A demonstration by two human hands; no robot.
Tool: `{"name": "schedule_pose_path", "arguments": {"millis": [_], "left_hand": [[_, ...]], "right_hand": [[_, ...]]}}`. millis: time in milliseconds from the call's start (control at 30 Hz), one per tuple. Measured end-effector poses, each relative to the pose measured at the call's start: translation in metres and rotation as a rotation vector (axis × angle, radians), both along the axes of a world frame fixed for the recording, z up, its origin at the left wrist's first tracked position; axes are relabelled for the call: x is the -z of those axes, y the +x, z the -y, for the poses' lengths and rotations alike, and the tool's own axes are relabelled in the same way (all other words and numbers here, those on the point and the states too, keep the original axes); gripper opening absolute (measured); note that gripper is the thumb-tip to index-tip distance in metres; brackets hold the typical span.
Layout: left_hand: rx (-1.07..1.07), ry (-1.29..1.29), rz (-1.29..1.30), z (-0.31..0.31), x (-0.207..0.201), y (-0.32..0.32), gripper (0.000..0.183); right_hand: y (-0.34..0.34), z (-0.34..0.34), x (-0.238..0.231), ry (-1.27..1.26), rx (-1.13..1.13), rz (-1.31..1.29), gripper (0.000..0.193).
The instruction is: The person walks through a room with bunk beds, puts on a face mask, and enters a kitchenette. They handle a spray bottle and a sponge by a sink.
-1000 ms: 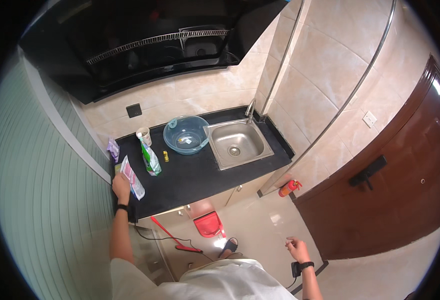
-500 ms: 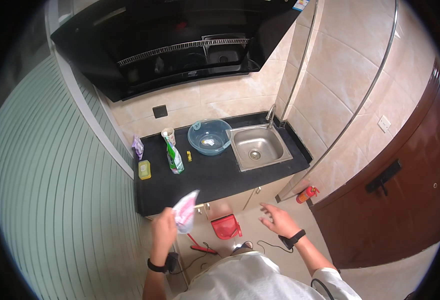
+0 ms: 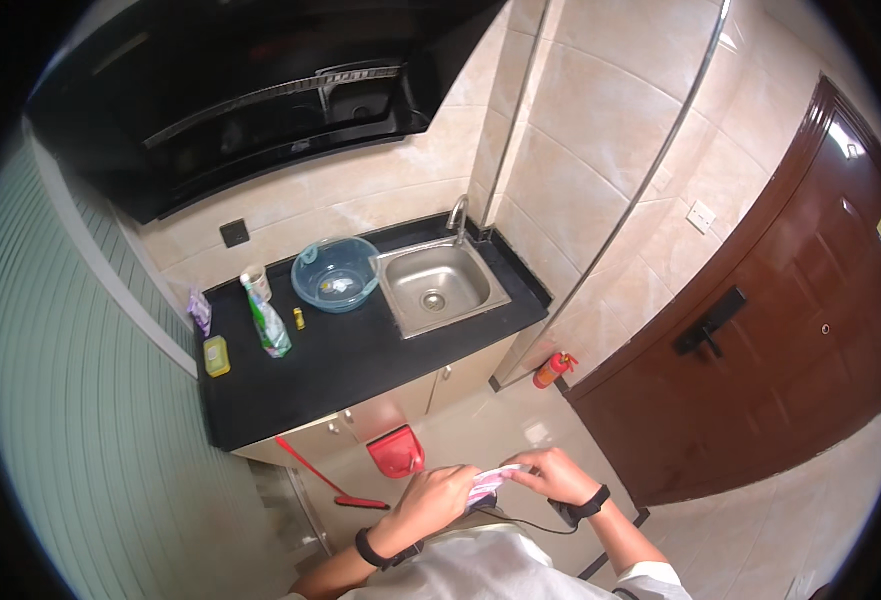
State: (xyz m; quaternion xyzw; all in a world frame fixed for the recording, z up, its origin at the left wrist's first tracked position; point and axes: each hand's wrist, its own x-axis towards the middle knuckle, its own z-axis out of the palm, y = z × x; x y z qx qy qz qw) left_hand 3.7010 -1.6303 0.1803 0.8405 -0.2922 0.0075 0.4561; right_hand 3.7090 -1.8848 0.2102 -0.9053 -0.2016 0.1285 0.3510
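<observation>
Drawn in toward the body since half a second ago, the pink-and-white packet (image 3: pixel 485 486) is now held in front of the torso, off the bench (image 3: pixel 336 365); its left end is grasped by the left hand (image 3: pixel 439 497), while its right upper edge is pinched by the right hand (image 3: pixel 553 473), which was seen empty before; on the bench, the green-and-white pouch (image 3: pixel 269 328) is seen between the yellow-lidded box (image 3: pixel 218 357) and the small yellow item (image 3: pixel 299 319); the blue basin (image 3: pixel 336 289) is set just beside the sink (image 3: pixel 441 283).
</observation>
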Motion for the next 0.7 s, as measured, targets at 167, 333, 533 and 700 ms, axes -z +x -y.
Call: {"name": "schedule_pose_path", "arguments": {"millis": [167,333,533,700], "left_hand": [[0.013,0.096,0.069,0.085,0.012,0.036,0.009],[-0.008,0.160,0.017,0.164,0.038,0.072,0.013],[-0.217,0.230,-0.164,0.212,0.023,0.094,0.040],[-0.401,0.171,-0.179,0.190,0.021,0.109,0.046]], "right_hand": [[0.006,0.088,0.035,0.065,0.052,-0.083,0.025],[0.028,0.164,0.063,0.175,0.116,0.033,0.023],[0.073,0.233,0.099,0.136,0.268,0.105,0.020],[0.116,0.265,0.114,0.078,0.400,0.096,0.026]]}}
